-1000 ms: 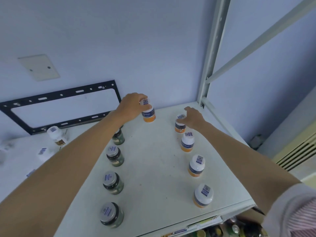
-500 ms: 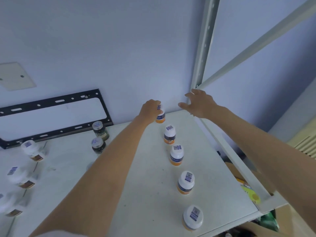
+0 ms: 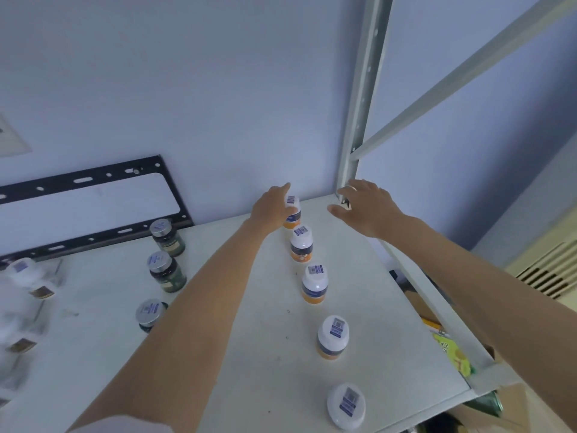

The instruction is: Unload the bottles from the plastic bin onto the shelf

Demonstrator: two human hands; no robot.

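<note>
White-capped bottle (image 3: pixel 293 212) is held upright by left hand (image 3: pixel 272 210) near shelf (image 3: pixel 249 354) back edge. Right hand (image 3: pixel 365 206) is spread, nothing held. Likely light, rigid, smooth plastic; best gripped around the body.

The white shelf (image 3: pixel 249 354) carries a row of five white-capped orange bottles (image 3: pixel 314 284) running from lower right up toward the back wall, three dark jars (image 3: pixel 167 271) left of centre, and blurred white bottles (image 3: pixel 23 270) at the left edge.
</note>
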